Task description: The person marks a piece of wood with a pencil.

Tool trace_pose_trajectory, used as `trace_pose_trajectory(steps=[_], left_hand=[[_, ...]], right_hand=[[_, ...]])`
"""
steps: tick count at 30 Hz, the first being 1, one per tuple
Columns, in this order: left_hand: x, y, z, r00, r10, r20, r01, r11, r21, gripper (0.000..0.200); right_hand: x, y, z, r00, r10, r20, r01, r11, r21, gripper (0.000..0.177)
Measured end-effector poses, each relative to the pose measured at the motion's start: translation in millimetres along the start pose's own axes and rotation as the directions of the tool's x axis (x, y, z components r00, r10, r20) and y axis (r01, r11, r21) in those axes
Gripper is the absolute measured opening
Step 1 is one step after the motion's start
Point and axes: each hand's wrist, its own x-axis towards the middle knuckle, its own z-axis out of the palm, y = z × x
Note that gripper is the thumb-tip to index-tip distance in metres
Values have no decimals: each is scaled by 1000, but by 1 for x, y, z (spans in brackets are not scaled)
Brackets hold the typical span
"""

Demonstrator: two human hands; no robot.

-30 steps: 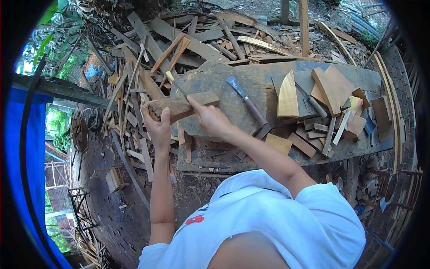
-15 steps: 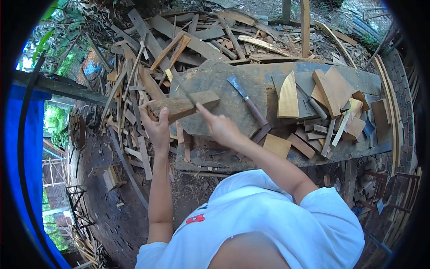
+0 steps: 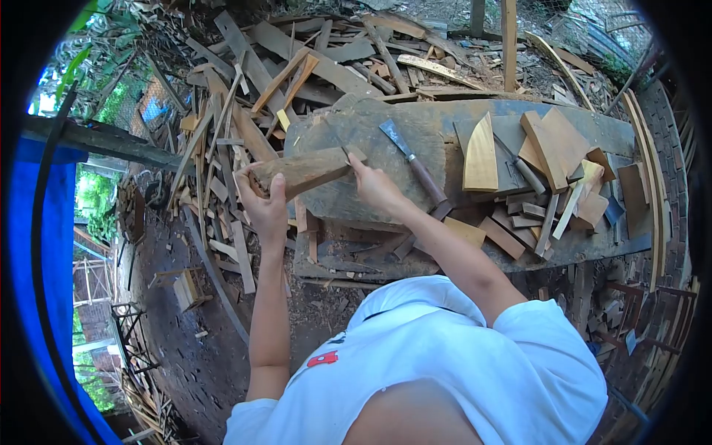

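Observation:
My left hand (image 3: 263,204) grips the left end of a brown wooden block (image 3: 304,170), thumb on the near side. The block lies slanted over the edge of a thick wooden slab (image 3: 386,200). At its right end is my right hand (image 3: 374,189), closed with the index finger extended along a thin dark blade-like tool (image 3: 339,139). Its blade points away and to the left across the block; the handle is hidden in my fingers. To the right of that hand, a wide-bladed tool with a wooden handle (image 3: 424,178) lies on the slab.
Wooden offcuts (image 3: 530,215) crowd the right side of the bench, beside a pale curved-edged piece (image 3: 480,156) and a hammer-like tool (image 3: 528,174). Scrap boards (image 3: 274,67) are heaped behind and to the left. A blue sheet (image 3: 37,259) hangs at far left.
My right hand and the thin tool have shifted right along the block to its end. The left hand keeps its grip; the block tilts slightly differently.

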Motion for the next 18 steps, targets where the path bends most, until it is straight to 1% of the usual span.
trace_pose_trajectory(steps=[1, 2, 4, 6, 8, 9, 10, 12, 13, 14, 16, 17, 18], left_hand=[[2, -4, -1, 1000, 8, 9, -8, 1000, 6, 31], [5, -6, -2, 1000, 15, 10, -15, 1000, 2, 31], [5, -8, -2, 1000, 19, -6, -19, 1000, -10, 31], [2, -2, -1, 1000, 2, 3, -2, 1000, -9, 30], [3, 2, 1, 999, 41, 25, -40, 999, -7, 30], [1, 6, 4, 1000, -3, 30, 4, 999, -54, 30], [3, 8, 3, 999, 15, 35, -13, 998, -54, 30], [3, 4, 4, 998, 52, 19, -53, 998, 35, 30], [5, -2, 4, 998, 63, -8, -63, 998, -23, 30], [5, -6, 4, 999, 54, -3, -54, 998, -27, 30], [3, -4, 2, 1000, -23, -20, 21, 995, -99, 30], [4, -5, 1, 1000, -28, -12, 27, 998, -62, 29], [4, -8, -2, 1000, -23, -15, 22, 998, -57, 29]], right_hand=[[-9, -12, -6, 999, 30, 24, -28, 997, -74, 52], [-22, -21, -10, 1000, 27, 15, -26, 997, -76, 52], [-46, -31, -17, 994, -9, 111, 17, 997, -72, 51], [-42, -23, -22, 994, -5, 111, 16, 996, -91, 51], [-12, 8, -9, 996, 75, 47, -75, 997, -18, 53], [-3, 9, -11, 987, 145, 67, -143, 989, -26, 55], [-3, 8, -8, 989, 137, 53, -137, 990, -18, 55], [-22, -1, -5, 995, 82, 62, -72, 987, -145, 57], [-41, -22, -17, 995, 46, 88, -37, 995, -94, 59], [-42, -18, -17, 994, 56, 90, -47, 994, -97, 59], [-46, -7, -9, 1000, 11, 21, -11, 1000, -7, 58], [-31, 3, -6, 995, 91, 50, -91, 996, -9, 55], [-22, 4, -5, 995, 85, 50, -85, 996, -4, 55]])
